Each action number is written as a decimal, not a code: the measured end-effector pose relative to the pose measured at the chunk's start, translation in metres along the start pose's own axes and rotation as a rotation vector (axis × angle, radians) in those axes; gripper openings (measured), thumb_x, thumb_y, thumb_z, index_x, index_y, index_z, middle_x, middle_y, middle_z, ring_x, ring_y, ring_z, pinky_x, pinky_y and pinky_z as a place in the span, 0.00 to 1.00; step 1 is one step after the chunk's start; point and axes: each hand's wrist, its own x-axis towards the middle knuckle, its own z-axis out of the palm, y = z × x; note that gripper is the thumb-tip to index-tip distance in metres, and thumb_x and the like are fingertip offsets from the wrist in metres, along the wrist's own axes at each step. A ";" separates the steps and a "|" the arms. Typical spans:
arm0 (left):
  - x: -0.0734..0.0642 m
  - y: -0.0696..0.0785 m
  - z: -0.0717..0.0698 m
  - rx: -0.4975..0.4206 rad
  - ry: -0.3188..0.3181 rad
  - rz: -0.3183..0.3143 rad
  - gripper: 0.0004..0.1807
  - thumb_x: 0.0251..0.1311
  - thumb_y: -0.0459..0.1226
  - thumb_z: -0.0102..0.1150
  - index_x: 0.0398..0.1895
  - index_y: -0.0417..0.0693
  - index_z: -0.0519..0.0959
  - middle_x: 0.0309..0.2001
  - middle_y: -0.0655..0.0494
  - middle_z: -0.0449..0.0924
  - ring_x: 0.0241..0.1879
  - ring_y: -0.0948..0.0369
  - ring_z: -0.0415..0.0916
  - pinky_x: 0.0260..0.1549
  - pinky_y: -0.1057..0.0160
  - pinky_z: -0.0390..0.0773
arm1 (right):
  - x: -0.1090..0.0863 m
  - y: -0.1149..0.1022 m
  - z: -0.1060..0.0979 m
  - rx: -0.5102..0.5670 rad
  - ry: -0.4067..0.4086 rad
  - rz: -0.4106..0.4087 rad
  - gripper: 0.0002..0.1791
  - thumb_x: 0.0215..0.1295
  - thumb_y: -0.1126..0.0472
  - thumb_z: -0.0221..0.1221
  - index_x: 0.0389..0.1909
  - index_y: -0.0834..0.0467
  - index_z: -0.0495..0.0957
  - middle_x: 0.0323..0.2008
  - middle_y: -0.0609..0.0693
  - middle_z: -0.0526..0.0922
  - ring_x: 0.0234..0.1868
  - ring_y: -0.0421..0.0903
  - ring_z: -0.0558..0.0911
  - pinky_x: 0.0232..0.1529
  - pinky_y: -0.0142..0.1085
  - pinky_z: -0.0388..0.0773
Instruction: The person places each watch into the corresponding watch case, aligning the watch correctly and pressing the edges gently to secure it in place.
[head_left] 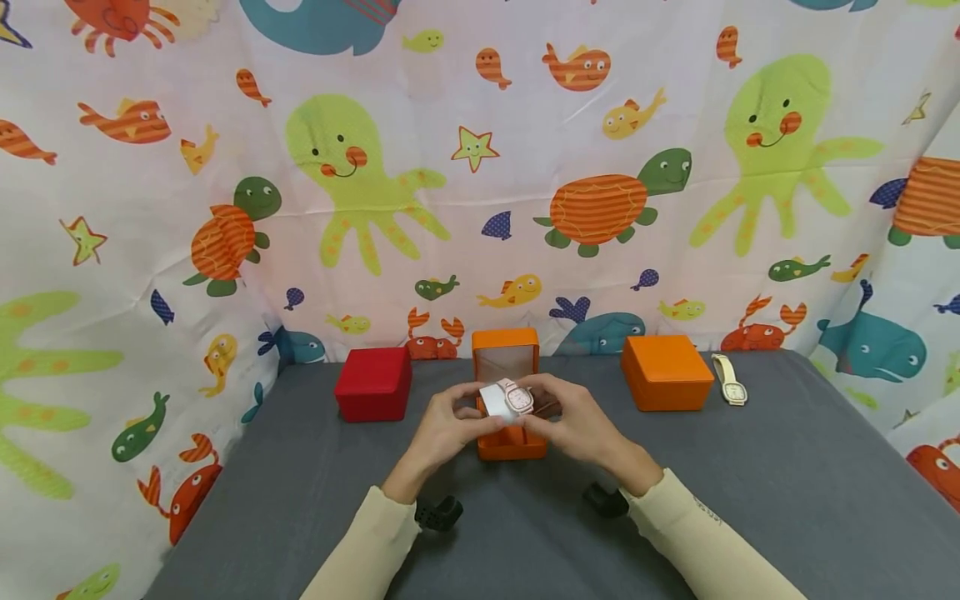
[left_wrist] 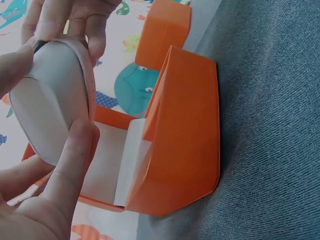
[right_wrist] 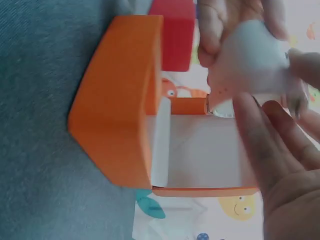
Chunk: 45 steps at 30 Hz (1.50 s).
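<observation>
While the fingers of my left hand [head_left: 447, 425] pinch one side of the cushion [head_left: 493, 402] and those of my right hand [head_left: 577, 417] grip the other side, the watch [head_left: 520, 398] sits round it, raised over the open box [head_left: 512, 451]. I judge the pair light, the cushion smooth and a little soft, the strap [left_wrist: 88, 67] bendy; the dial could scratch, so the cushion's ends are where to take hold. From my head I see the dial facing up; the left wrist view shows instead the cushion's bare white end and the strap's small holes, and the right wrist view is blurred there. Farther out on the table [head_left: 300, 500], only the head view has the yellow watch [head_left: 729, 380], beside the closed box [head_left: 667, 372]; the red box [head_left: 373, 383] stands to my left.
</observation>
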 end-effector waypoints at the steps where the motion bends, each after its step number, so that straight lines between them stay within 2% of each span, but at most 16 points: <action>1: 0.000 0.000 -0.001 -0.008 -0.015 0.002 0.37 0.47 0.46 0.74 0.61 0.47 0.72 0.53 0.47 0.75 0.39 0.55 0.81 0.38 0.60 0.82 | 0.000 0.000 -0.002 0.033 -0.026 0.029 0.25 0.60 0.57 0.66 0.58 0.55 0.73 0.44 0.46 0.80 0.40 0.42 0.80 0.44 0.47 0.80; 5: -0.001 0.001 -0.002 0.007 -0.081 0.023 0.37 0.48 0.42 0.74 0.64 0.49 0.70 0.52 0.48 0.75 0.41 0.55 0.81 0.39 0.59 0.82 | 0.001 0.001 -0.010 0.137 -0.139 0.135 0.30 0.59 0.53 0.66 0.61 0.53 0.70 0.53 0.48 0.75 0.50 0.51 0.78 0.53 0.54 0.74; 8: -0.002 0.002 -0.002 0.022 -0.131 0.050 0.38 0.49 0.38 0.73 0.65 0.50 0.68 0.55 0.49 0.73 0.43 0.54 0.81 0.41 0.58 0.81 | 0.002 0.005 -0.013 0.179 -0.224 0.173 0.35 0.57 0.50 0.68 0.64 0.50 0.66 0.56 0.48 0.72 0.56 0.54 0.75 0.56 0.57 0.71; 13: -0.003 0.003 -0.002 0.025 -0.164 0.079 0.39 0.49 0.34 0.72 0.66 0.47 0.67 0.58 0.48 0.68 0.44 0.53 0.80 0.43 0.58 0.81 | 0.002 0.012 -0.018 0.245 -0.292 0.173 0.38 0.55 0.52 0.69 0.66 0.50 0.64 0.59 0.48 0.72 0.58 0.55 0.74 0.59 0.58 0.67; 20: 0.000 0.005 -0.003 0.039 -0.178 0.083 0.39 0.48 0.38 0.74 0.65 0.46 0.67 0.57 0.46 0.71 0.43 0.55 0.81 0.42 0.59 0.81 | 0.003 0.018 -0.023 0.312 -0.345 0.146 0.40 0.55 0.59 0.69 0.67 0.53 0.62 0.62 0.49 0.69 0.60 0.54 0.73 0.60 0.55 0.68; 28: 0.001 0.007 -0.004 0.048 -0.233 0.055 0.40 0.48 0.36 0.73 0.66 0.46 0.66 0.57 0.48 0.69 0.46 0.54 0.79 0.43 0.59 0.81 | 0.005 0.019 -0.025 0.360 -0.352 0.163 0.40 0.53 0.66 0.69 0.67 0.57 0.63 0.63 0.52 0.68 0.60 0.58 0.73 0.59 0.54 0.69; 38: 0.000 0.007 -0.006 0.069 -0.224 0.065 0.38 0.48 0.36 0.74 0.64 0.44 0.68 0.54 0.47 0.73 0.42 0.55 0.81 0.41 0.59 0.81 | 0.004 0.018 -0.022 0.295 -0.330 0.139 0.39 0.51 0.59 0.72 0.65 0.51 0.66 0.60 0.49 0.71 0.57 0.55 0.75 0.58 0.49 0.72; 45: 0.002 0.006 -0.007 0.063 -0.229 0.078 0.37 0.46 0.34 0.74 0.63 0.42 0.70 0.52 0.45 0.75 0.41 0.54 0.82 0.41 0.59 0.81 | 0.004 0.018 -0.019 0.298 -0.310 0.135 0.37 0.51 0.62 0.71 0.63 0.52 0.67 0.60 0.50 0.72 0.57 0.52 0.76 0.57 0.46 0.73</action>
